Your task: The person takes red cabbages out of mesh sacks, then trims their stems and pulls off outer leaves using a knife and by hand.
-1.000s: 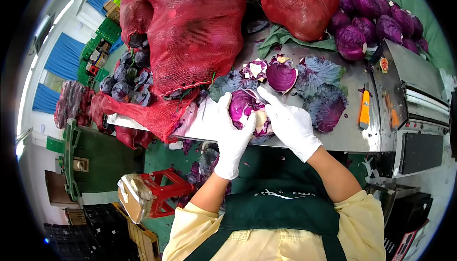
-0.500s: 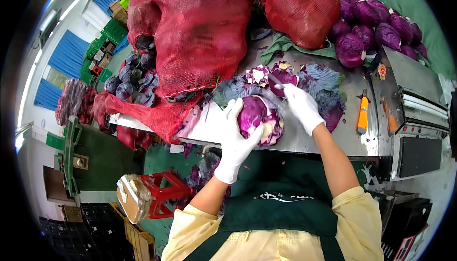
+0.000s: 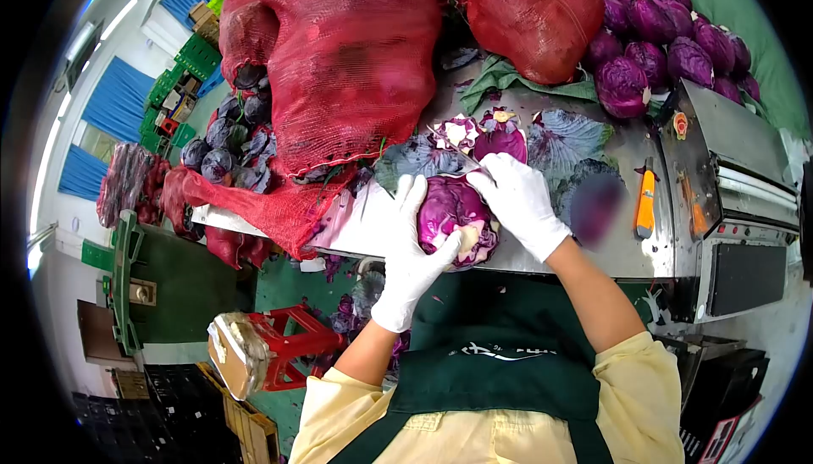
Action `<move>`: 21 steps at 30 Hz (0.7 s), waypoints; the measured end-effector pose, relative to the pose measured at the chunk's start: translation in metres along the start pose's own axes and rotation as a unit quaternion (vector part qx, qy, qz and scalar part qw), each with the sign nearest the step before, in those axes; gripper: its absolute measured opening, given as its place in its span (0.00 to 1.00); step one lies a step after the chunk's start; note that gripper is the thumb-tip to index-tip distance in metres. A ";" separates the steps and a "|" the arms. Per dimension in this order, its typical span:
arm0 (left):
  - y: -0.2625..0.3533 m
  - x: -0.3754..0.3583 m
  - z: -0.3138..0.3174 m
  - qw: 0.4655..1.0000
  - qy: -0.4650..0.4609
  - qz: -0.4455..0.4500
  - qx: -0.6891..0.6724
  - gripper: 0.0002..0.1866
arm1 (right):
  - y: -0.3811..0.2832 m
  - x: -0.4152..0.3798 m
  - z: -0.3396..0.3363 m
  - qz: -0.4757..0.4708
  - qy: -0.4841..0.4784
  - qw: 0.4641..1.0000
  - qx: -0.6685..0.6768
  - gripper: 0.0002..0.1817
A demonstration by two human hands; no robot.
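A red cabbage (image 3: 453, 210) with a pale cut patch sits at the table's near edge. Around its left side curls my white-gloved left hand (image 3: 412, 256), thumb across the front, gripping it. My right hand (image 3: 521, 207), also gloved, is closed on a knife (image 3: 462, 154); the thin blade points up and left above the cabbage, its handle hidden in my fingers. Just beyond lie a pale-and-purple cut cabbage piece (image 3: 457, 132) and another purple piece (image 3: 501, 142). Loose outer leaves (image 3: 569, 144) spread on both sides of these pieces.
Large red mesh sacks (image 3: 351, 58) stand at the back left of the metal table (image 3: 625, 248). Trimmed cabbages (image 3: 650, 66) are piled at the back right. An orange-handled cutter (image 3: 646, 204) lies beside a metal machine (image 3: 745, 201). A red stool (image 3: 296, 341) stands below left.
My right hand has shifted left and closer to the cabbage, bringing the knife over its top. The cabbage has turned and moved slightly left within my left hand's grip.
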State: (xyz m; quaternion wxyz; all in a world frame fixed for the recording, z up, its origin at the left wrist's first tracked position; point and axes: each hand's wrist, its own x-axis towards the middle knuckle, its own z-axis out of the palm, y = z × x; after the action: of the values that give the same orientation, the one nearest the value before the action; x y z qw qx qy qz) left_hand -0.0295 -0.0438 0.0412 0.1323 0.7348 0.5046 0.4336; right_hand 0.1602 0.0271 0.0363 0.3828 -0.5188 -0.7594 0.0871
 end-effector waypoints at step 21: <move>0.013 -0.005 0.000 0.999 -0.049 0.011 0.019 0.46 | -0.005 0.003 -0.021 -0.014 -0.141 0.989 0.032 0.13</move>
State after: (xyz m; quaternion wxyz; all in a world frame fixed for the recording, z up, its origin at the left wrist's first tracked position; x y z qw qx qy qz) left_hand -0.0221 -0.0539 0.0465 0.1385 0.7632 0.4973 0.3887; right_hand 0.1704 0.0216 0.0546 0.2900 -0.4778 -0.8099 0.1780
